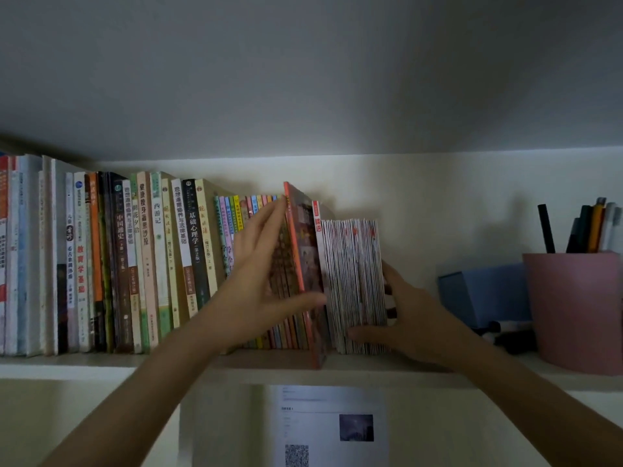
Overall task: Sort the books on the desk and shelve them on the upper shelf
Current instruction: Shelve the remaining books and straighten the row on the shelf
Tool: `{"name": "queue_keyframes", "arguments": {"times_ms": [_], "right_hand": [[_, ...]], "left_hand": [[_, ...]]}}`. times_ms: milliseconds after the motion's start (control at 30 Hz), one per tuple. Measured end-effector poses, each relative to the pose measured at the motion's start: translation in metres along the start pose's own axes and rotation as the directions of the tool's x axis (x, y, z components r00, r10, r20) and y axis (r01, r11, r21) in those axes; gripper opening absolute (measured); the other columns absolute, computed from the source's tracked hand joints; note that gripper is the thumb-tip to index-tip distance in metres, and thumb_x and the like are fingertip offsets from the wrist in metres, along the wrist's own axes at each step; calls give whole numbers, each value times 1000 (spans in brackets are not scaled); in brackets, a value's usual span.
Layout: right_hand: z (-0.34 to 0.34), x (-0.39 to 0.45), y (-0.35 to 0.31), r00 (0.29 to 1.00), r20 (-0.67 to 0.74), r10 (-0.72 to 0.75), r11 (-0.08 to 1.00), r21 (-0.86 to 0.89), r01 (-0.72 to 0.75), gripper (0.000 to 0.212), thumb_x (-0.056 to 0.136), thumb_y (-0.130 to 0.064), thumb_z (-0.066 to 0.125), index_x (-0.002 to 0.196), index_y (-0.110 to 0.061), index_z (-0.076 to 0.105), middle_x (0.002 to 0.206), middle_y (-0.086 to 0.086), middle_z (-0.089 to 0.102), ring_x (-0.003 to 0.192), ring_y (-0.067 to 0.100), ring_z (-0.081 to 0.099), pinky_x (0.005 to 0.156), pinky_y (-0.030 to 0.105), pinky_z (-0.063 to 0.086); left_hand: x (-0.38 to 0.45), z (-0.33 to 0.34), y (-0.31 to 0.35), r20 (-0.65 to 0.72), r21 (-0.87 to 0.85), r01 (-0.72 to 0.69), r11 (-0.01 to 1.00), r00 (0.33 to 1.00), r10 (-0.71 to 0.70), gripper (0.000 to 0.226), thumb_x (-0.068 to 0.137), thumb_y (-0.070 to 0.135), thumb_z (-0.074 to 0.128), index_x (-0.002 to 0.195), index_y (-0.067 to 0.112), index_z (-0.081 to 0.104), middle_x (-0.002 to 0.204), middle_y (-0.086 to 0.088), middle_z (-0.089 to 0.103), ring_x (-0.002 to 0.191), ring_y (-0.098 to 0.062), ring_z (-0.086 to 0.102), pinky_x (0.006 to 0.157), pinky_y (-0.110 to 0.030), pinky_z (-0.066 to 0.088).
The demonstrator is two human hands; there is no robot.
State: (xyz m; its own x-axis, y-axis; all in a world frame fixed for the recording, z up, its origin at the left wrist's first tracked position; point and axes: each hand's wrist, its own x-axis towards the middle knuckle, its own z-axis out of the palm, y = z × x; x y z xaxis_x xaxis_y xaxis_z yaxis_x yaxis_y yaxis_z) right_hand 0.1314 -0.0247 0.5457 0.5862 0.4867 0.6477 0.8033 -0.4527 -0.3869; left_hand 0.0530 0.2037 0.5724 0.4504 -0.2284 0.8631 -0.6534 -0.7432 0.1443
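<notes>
The upper shelf [101, 360] carries a row of upright books [141, 264] from its left end to mid-span, spines facing out; bare board lies between them and the pink pen cup [576, 311]. The left hand [263, 281], fingers straight, presses the thin colourful books [236, 214]. The right hand [411, 318] grips a thin-booklet stack [354, 284] standing upright.
</notes>
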Motion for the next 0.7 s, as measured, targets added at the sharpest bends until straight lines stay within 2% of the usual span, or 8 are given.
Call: {"name": "queue_keyframes", "arguments": {"times_ms": [100, 200, 300, 433, 500, 600, 633, 700], "right_hand": [[1, 3, 2, 1000, 18, 4, 1000, -13, -4, 105, 69, -46, 81, 140, -56, 6, 128, -27, 45, 113, -7, 48, 99, 21, 47], [2, 4, 2, 1000, 13, -2, 1000, 8, 2, 108, 64, -52, 81, 148, -49, 12, 134, -24, 46, 117, -2, 49, 101, 27, 48], [3, 5, 3, 1000, 17, -17, 1000, 11, 16, 107, 66, -51, 80, 148, -49, 13, 132, -29, 46, 116, -9, 49, 101, 22, 47], [3, 7, 7, 999, 32, -21, 1000, 7, 21, 104, 70, -46, 81, 146, -52, 10, 118, -45, 38, 101, -33, 41, 85, -2, 41], [2, 9, 6, 999, 45, -11, 1000, 2, 11, 106, 69, -47, 81, 147, -51, 8, 118, -45, 38, 99, -31, 43, 84, -1, 41], [1, 12, 2, 998, 70, -5, 1000, -30, 7, 112, 69, -47, 81, 151, -45, 5, 137, -28, 42, 117, -11, 45, 97, 15, 44], [1, 12, 1, 997, 76, -5, 999, -35, 8, 112, 69, -47, 81, 151, -45, 3, 139, -25, 42, 117, -10, 44, 98, 14, 43], [2, 10, 1, 997, 75, -13, 999, -34, 16, 109, 69, -45, 82, 143, -52, 3, 127, -31, 42, 104, -20, 45, 87, 0, 39]], "left_hand": [[1, -14, -4, 71, 120, 19, 993, 997, -28, 130, 49, 74, 72, 143, 52, -16, 139, 48, -18, 135, 7, -9, 110, -46, 3], [8, -11, 0, 75, 211, 11, 977, 997, -28, 135, 45, 71, 70, 142, 49, -20, 141, 45, -23, 136, 6, -15, 110, -43, -1], [11, -3, -2, 50, 363, 7, 932, 998, -27, 135, 52, 68, 71, 148, 38, -19, 150, 31, -25, 138, 2, -20, 110, -42, -7], [19, 19, -6, -9, 580, 34, 814, 999, -35, 134, 58, 68, 74, 153, 26, -11, 158, 9, -24, 144, -19, -20, 110, -42, -8], [21, 24, -6, -34, 628, 59, 776, 998, -49, 133, 56, 69, 75, 153, 25, -5, 159, 1, -22, 145, -25, -18, 112, -48, -9], [24, 19, -2, -40, 651, 60, 757, 998, -45, 139, 49, 72, 76, 154, 22, 0, 160, -3, -16, 146, -26, -15, 113, -53, -7], [27, 16, -1, -29, 661, 46, 749, 999, -36, 144, 45, 74, 76, 154, 19, -2, 160, -3, -16, 146, -25, -16, 113, -54, -8], [35, 10, -2, 35, 685, -6, 728, 999, -24, 152, 42, 79, 72, 152, 15, -10, 160, -2, -20, 145, -21, -23, 115, -56, -11]]}}
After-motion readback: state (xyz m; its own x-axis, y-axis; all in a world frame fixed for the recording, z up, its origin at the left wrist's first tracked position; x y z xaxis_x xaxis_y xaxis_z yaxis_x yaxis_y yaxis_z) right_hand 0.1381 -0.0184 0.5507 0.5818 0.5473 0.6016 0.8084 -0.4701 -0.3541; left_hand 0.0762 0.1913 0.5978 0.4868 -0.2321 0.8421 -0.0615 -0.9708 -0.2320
